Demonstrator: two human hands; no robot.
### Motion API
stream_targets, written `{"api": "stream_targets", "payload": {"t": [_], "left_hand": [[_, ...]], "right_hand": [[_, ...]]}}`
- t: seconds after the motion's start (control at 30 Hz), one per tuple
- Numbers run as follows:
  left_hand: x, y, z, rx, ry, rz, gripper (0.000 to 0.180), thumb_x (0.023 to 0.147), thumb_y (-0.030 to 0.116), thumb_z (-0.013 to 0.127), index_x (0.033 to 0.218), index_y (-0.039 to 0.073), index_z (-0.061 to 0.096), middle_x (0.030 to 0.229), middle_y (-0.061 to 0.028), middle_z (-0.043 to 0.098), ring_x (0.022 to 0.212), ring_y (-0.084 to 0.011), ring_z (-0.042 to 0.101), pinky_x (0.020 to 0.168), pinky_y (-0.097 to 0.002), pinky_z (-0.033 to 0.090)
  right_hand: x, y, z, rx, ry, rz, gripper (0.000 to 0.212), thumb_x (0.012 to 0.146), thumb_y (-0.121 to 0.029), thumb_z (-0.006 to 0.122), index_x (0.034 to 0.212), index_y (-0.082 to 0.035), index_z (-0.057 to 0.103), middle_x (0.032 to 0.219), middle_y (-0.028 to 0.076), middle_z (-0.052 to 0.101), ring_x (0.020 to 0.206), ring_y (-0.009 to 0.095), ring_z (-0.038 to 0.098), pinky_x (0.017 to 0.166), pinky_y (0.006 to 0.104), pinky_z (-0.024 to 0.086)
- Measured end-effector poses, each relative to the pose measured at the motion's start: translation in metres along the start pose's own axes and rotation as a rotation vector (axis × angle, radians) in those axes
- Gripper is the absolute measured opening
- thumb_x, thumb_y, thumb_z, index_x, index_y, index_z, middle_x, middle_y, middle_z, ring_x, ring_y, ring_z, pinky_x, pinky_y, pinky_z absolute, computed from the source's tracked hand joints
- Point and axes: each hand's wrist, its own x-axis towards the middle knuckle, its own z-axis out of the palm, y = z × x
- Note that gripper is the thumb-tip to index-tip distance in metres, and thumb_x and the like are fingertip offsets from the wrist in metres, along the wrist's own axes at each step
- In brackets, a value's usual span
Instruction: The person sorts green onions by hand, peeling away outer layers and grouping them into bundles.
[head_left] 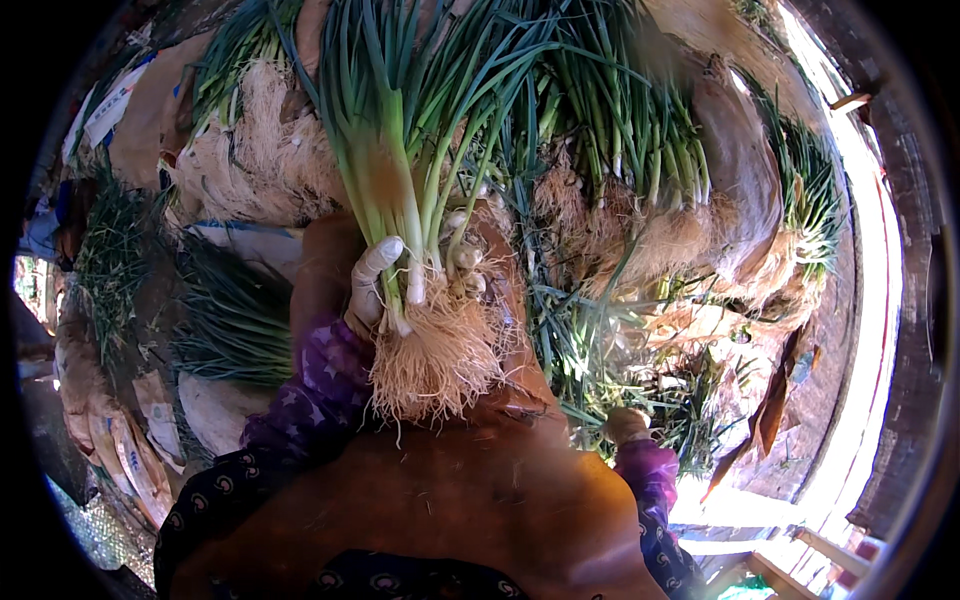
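Note:
My left hand point(370, 283), its finger covered in pale white, is closed around a bunch of green onions point(408, 190). The bunch lies over my lap, dark leaves pointing away and a thick beard of pale roots point(437, 360) hanging toward me. Several small white bulbs point(467, 262) show at its right side. Down at the right, my right hand point(628, 425) is beside loose green onion leaves and trimmings point(685, 400) on the floor. Its fingers are hidden, so whether it grips anything cannot be made out.
More rooted green onions lie in heaps at the far left point(240, 90) and far right point(640, 150). Another pile of green leaves point(230, 320) rests left of my arm. A brown sheet point(480, 500) covers my lap. Pale sacking point(735, 170) stands at the right, near a bright edge.

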Motion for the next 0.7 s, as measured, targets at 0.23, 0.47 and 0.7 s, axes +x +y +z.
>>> {"api": "stream_targets", "payload": {"t": [0.23,0.47,0.7], "left_hand": [[-0.003,0.005,0.009,0.043,-0.057,-0.046,0.036,0.090,0.022,0.045,0.119,0.000,0.043,0.101,-0.0155,0.057,0.086,-0.0209,0.056,0.074,-0.0341,0.046],[0.018,0.022,-0.074,-0.231,-0.476,-0.210,0.040,0.082,0.032,0.056,0.107,0.005,0.043,0.085,-0.0068,0.055,0.091,-0.0233,0.051,0.085,-0.0408,0.037],[0.019,-0.013,-0.055,0.071,-0.103,-0.273,0.033,0.070,0.019,0.058,0.094,-0.003,0.054,0.074,-0.0099,0.057,0.080,-0.0252,0.060,0.077,-0.0354,0.049]], "right_hand": [[0.046,-0.156,-0.308,0.449,0.962,-0.099,0.033,0.085,-0.035,0.056,0.102,-0.007,0.060,0.074,0.009,0.065,0.061,0.022,0.064,0.053,0.0347,0.051],[0.153,-0.135,-0.377,0.639,0.604,-0.361,0.020,0.083,-0.028,0.062,0.080,-0.007,0.062,0.069,0.005,0.064,0.054,0.014,0.060,0.044,0.0243,0.045],[-0.001,-0.221,-0.331,2.181,0.141,-0.955,0.019,0.083,-0.025,0.061,0.083,-0.007,0.054,0.069,0.003,0.055,0.045,0.009,0.044,0.039,0.0214,0.038]]}}
